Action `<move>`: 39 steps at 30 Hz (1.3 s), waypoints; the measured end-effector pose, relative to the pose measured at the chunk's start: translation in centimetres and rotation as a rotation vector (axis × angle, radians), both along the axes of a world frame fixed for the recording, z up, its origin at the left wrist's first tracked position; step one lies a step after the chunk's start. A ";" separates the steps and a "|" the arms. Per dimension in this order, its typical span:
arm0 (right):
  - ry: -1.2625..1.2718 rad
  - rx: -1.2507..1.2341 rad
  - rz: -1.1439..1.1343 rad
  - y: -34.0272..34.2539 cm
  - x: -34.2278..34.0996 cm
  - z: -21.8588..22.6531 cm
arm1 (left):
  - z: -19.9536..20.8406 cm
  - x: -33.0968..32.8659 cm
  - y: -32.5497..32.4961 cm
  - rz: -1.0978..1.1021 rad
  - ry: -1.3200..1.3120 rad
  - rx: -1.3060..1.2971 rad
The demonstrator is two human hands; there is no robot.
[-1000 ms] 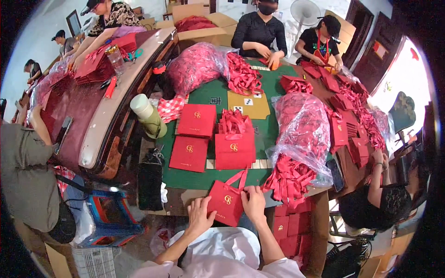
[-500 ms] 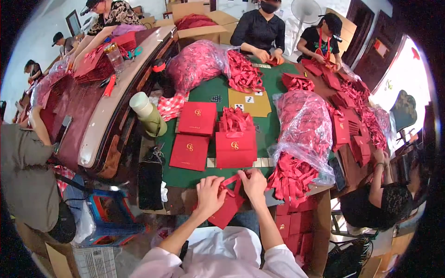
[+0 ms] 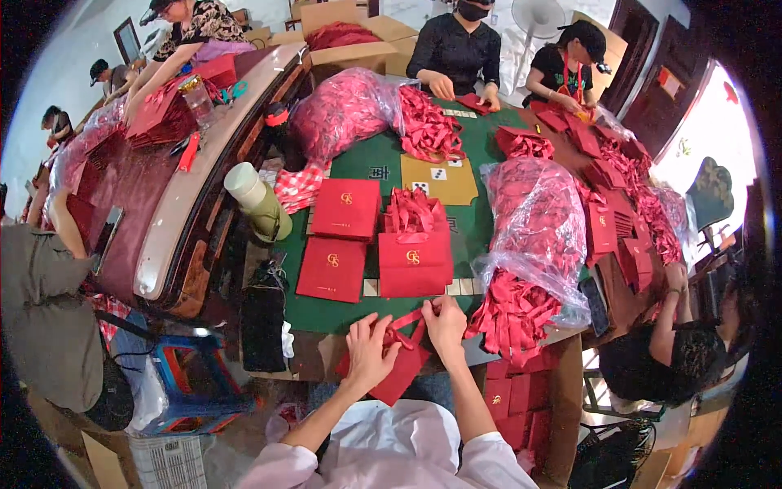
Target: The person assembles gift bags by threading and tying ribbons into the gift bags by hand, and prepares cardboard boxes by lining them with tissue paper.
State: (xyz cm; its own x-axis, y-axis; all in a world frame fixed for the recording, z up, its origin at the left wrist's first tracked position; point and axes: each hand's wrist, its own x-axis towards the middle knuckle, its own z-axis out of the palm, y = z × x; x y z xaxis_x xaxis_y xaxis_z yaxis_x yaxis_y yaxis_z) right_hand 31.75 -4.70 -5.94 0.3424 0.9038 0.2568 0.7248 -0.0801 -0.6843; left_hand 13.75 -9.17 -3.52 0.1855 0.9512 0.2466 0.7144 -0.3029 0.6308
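Note:
At the near edge of the green table, a small red paper bag hangs tilted between my hands. A red ribbon runs across its top in a loop. My left hand is closed at the bag's upper left, with thumb and fingers on the ribbon. The ribbon's upper right end is pinched in my right hand. Just beyond lie red bags in two stacks, a far one and a nearer one. Beside them is a pile of bags with ribbon handles.
Right of my hands, loose red ribbons spill from a clear plastic sack. Another sack lies at the far left. A green bottle stands at the left edge. Below right, a carton holds red bags. Several co-workers sit around.
My hands stay almost in place on the ribbon, and the bag hangs slightly lower. Across the table, the co-worker in black has moved their hands apart over a red piece.

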 end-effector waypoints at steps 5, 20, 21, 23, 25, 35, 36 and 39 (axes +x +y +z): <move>0.247 0.050 0.082 -0.2 0.8 0.0 | -0.2 -1.4 -1.5 0.090 0.126 -0.117; 0.681 0.117 0.218 -1.4 0.0 3.8 | -1.3 -2.4 -3.4 -0.267 -0.446 -0.363; 0.644 0.183 0.219 -1.2 -0.1 3.6 | -1.4 -2.6 -3.6 -0.271 -0.416 -0.430; 0.592 0.161 0.211 -1.8 0.1 3.4 | -1.3 -3.0 -3.9 -0.275 -0.386 -0.499; 0.542 0.138 0.208 -2.0 0.0 3.5 | -0.8 -3.5 -4.0 -0.389 -0.443 -0.593; 0.305 0.291 0.139 -1.9 0.0 1.7 | -0.8 -3.4 -3.2 -0.518 -0.564 -0.663; 0.283 0.293 0.134 -2.1 0.1 1.7 | -1.0 -3.4 -3.2 -0.525 -0.582 -0.663; 0.363 0.220 0.153 -2.3 0.2 1.8 | -0.8 -3.7 -3.0 -0.510 -0.588 -0.614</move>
State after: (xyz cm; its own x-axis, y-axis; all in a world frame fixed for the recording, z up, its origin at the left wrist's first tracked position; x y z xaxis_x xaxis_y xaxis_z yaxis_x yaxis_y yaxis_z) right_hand 31.97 -7.02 -4.14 0.3126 0.8883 0.3365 0.4272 0.1850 -0.8850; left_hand 10.01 -12.20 -4.37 0.6144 0.7851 -0.0781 0.1122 0.0111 0.9936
